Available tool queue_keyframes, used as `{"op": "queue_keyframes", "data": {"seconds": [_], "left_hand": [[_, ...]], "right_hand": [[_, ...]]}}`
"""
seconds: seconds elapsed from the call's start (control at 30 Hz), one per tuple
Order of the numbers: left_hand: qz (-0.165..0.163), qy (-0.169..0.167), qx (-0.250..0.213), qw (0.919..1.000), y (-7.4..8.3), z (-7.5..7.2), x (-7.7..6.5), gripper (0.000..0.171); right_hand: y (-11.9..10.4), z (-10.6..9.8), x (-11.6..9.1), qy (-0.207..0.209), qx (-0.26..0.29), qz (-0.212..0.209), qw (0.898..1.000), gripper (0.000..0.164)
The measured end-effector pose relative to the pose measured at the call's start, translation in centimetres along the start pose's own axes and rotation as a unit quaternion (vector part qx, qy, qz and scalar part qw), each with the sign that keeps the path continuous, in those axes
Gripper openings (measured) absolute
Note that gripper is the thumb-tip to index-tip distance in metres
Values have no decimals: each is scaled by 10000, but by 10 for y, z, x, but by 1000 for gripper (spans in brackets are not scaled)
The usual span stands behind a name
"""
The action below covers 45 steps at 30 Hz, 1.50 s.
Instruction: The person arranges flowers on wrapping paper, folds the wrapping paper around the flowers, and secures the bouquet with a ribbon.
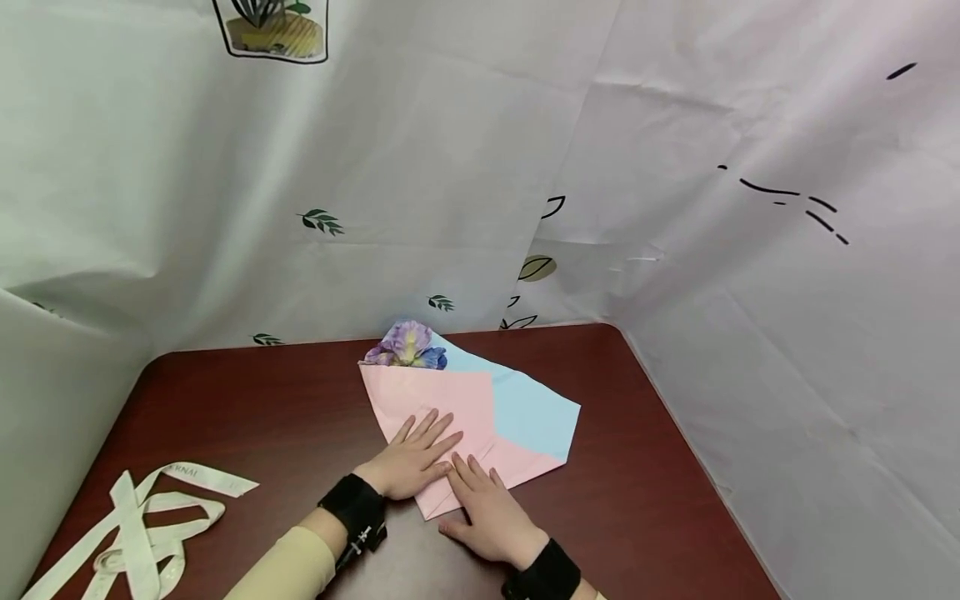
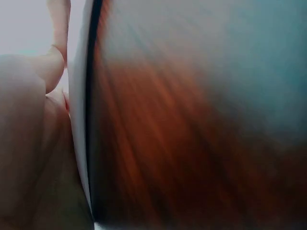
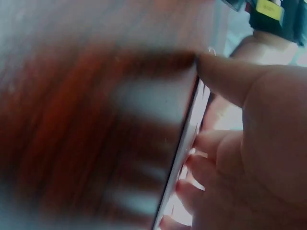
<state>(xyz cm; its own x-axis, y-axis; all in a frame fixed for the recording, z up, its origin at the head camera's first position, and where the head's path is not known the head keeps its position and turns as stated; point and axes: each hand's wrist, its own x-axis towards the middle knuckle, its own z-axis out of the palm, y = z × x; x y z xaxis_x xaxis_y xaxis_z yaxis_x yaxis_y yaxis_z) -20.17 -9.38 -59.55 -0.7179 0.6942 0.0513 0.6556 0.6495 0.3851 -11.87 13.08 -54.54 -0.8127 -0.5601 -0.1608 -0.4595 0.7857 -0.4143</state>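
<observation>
A sheet of wrapping paper, pink with a light blue inner side point(image 1: 534, 410), lies folded on the table around purple and blue flowers point(image 1: 408, 343). The blooms poke out at its upper left; whatever stems they have are hidden under the pink fold point(image 1: 427, 387). My left hand point(image 1: 412, 457) lies with spread, straight fingers on the pink paper. Just right of it, my right hand point(image 1: 495, 517) rests its straight fingers on the lower part of the fold, thumb out toward the table. In the right wrist view the fingers point(image 3: 220, 79) reach the paper's edge, close to the wood.
A cream ribbon point(image 1: 135, 533) with printed letters lies in loose loops on the table's left side. The dark red-brown table point(image 1: 285, 400) has rounded back corners. A pale printed cloth point(image 1: 420, 167) hangs behind it and along both sides.
</observation>
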Motion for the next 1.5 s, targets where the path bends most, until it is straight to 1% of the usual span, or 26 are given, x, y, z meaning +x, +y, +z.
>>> {"op": "queue_keyframes", "data": {"seconds": [0.07, 0.13, 0.17, 0.2, 0.23, 0.27, 0.33, 0.4, 0.43, 0.53, 0.6, 0.67, 0.73, 0.8, 0.83, 0.87, 0.9, 0.97, 1.07, 1.1, 1.17, 1.2, 1.23, 1.33, 1.43, 1.5], "left_hand": [[3, -36, -35, 10000, -2, 2, 1, 61], [4, -78, -114, 9999, -2, 2, 1, 64], [-8, -105, -161, 9998, -1, 1, 1, 66], [-25, -127, -219, 9997, 0, 0, 1, 67], [-59, -165, -229, 9996, 0, 0, 1, 69], [-98, -196, -230, 9995, 1, -1, 1, 70], [-194, -245, -212, 9993, 2, -2, 1, 71], [-266, -257, -176, 9992, 2, -3, 0, 71], [-291, -265, -142, 9991, 2, -3, 0, 72], [-301, -238, -127, 9992, 1, -2, -1, 71], [-279, -206, -134, 9993, 0, -1, -1, 71], [-274, -220, -125, 9993, 0, 0, -1, 71], [-269, -250, -144, 9992, 0, 1, 0, 71], [-273, -281, -135, 9991, 1, 1, 0, 71], [-275, -288, -123, 9991, 1, 1, 0, 71], [-266, -278, -122, 9992, 1, 1, 1, 71], [-262, -274, -139, 9992, 1, 2, 1, 71], [-264, -247, -114, 9993, 1, 2, 2, 71], [-256, -207, -123, 9994, 2, 1, 2, 70], [-251, -199, -137, 9994, 2, 0, 2, 70], [-225, -134, -139, 9996, 3, 0, 2, 70], [-214, -102, -144, 9996, 3, -1, 2, 70], [-208, -83, -130, 9997, 4, 0, 2, 70], [-193, -51, -111, 9997, 4, 0, 2, 70], [-166, -32, -178, 9997, 5, -1, 2, 70], [-149, -28, -240, 9996, 5, -1, 1, 70]], "right_hand": [[8, -3, -6, 145, 533, -61, 9985, 77], [16, -6, -14, 571, 1061, 118, 9926, 77], [21, -7, -18, 893, 1321, 335, 9866, 77], [25, -9, -23, 1259, 1585, 639, 9772, 79], [28, -10, -28, 1627, 1845, 995, 9642, 81], [32, -13, -33, 1908, 2201, 1385, 9466, 84], [38, -17, -42, 2259, 2999, 2096, 9028, 93], [43, -22, -48, 2427, 3817, 2527, 8553, 98], [45, -24, -51, 2463, 4213, 2641, 8319, 100], [48, -26, -54, 2631, 5180, 2633, 7701, 102], [49, -24, -53, 2831, 5648, 2501, 7337, 102], [49, -22, -50, 3022, 5971, 2423, 7024, 102], [49, -19, -46, 3152, 6158, 2424, 6802, 103], [48, -16, -40, 3166, 6182, 2542, 6731, 101], [47, -14, -37, 3145, 6167, 2576, 6741, 98], [45, -12, -34, 3113, 6110, 2582, 6805, 96], [43, -11, -31, 3065, 6024, 2590, 6899, 92], [38, -7, -24, 2997, 5789, 2556, 7140, 81], [29, -2, -15, 3091, 5339, 2466, 7474, 71], [26, 0, -14, 3114, 5239, 2412, 7552, 70], [19, 3, -9, 3191, 5167, 2187, 7638, 74], [17, 4, -7, 3192, 5169, 2067, 7669, 79], [14, 6, -5, 3188, 5244, 1903, 7663, 84], [8, 9, 2, 3209, 5422, 1611, 7597, 103], [6, 13, 8, 3401, 5381, 1624, 7539, 111], [4, 17, 11, 3521, 5278, 1728, 7534, 108]]}}
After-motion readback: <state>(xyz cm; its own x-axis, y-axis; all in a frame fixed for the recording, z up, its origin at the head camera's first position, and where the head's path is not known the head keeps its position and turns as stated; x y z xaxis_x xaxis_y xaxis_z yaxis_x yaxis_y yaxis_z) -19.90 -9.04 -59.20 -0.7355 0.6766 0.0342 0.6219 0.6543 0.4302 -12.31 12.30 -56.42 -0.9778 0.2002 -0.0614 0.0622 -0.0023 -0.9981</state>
